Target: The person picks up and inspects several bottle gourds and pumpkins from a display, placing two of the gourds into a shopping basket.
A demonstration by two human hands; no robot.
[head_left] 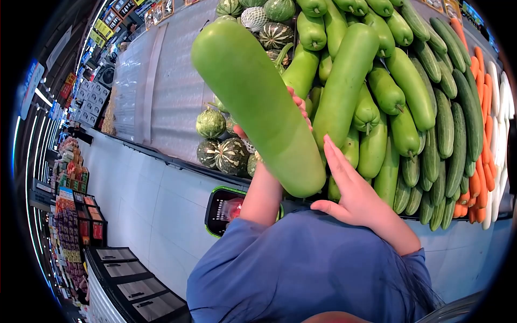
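A large pale-green bottle gourd (256,102) is held up close in front of me, tilted with its upper end to the left. My left hand (300,103) grips it from underneath; fingertips curl round its right side and the thumb shows at its left, while the palm is hidden. Beside the gourd's lower end, my right hand (350,188) is open, fingers stretched out together and thumb apart. Its fingertips overlap the bottom of another long gourd (347,81) lying on the pile. More green gourds (388,89) are heaped behind it.
Cucumbers (460,140), carrots (479,183) and white radishes (495,161) lie to the right. Striped round squashes (231,156) sit on the left of the stand. A black basket with a green rim (216,232) stands below my left arm. Black bins (132,280) are at lower left.
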